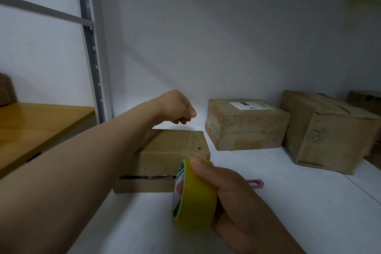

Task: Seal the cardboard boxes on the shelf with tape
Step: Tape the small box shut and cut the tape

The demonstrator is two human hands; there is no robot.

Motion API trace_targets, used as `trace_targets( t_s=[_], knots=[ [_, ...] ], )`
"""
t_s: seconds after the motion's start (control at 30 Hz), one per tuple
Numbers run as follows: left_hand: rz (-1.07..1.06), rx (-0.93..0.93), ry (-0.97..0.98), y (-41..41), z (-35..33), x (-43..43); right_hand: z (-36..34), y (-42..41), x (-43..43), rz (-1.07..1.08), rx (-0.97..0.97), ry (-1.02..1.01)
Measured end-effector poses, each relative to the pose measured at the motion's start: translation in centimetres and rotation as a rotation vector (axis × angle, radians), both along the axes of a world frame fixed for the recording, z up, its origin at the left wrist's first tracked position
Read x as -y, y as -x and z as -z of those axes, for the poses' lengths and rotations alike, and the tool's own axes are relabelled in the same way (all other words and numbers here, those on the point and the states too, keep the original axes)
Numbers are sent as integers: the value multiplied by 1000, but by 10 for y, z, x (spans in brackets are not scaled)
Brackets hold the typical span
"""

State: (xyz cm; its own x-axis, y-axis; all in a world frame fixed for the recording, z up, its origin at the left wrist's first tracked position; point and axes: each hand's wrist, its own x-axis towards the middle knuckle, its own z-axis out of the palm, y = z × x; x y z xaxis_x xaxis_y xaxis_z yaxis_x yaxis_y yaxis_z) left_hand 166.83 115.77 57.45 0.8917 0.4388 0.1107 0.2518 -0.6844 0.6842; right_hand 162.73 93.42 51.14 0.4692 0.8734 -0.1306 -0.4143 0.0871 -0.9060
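Tape roll (198, 198) upright (axis left-right)

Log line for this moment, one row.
left hand: fingers curled above far edge of small box | right hand: grips tape roll

At your 9 o'clock lies a glossy wooden desktop (37, 126), its near edge running toward 8 o'clock. A brown object (6, 88) sits on it at the far left edge, cut off by the frame, so you cannot tell what it is. A grey perforated metal upright (90, 47) stands at 10 o'clock, and a horizontal rail (41, 9) joins it from the left. The white wall (226, 37) fills 12 o'clock. A small pink tool (256, 183) lies flat at 4 o'clock.
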Motion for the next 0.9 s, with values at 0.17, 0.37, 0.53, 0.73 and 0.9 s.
trace_targets(
  t_s=[0.17, 0.37, 0.53, 0.73, 0.9],
  knots=[
    [143, -138, 13, 31, -8, 26, 1, 1, 0, 23, -12, -22],
    [43, -99, 71, 30, 13, 32, 5, -1, 0, 31, 25, -28],
    [20, -117, 74, 31, 12, 30, 7, -4, 1, 49, 38, 2],
    [-42, -102, -9, 26, 13, 38, 7, -5, 0, 83, 51, -6],
    [48, -135, -209, 45, 17, 41, 8, -4, 1, 91, 53, 19]
  ],
)
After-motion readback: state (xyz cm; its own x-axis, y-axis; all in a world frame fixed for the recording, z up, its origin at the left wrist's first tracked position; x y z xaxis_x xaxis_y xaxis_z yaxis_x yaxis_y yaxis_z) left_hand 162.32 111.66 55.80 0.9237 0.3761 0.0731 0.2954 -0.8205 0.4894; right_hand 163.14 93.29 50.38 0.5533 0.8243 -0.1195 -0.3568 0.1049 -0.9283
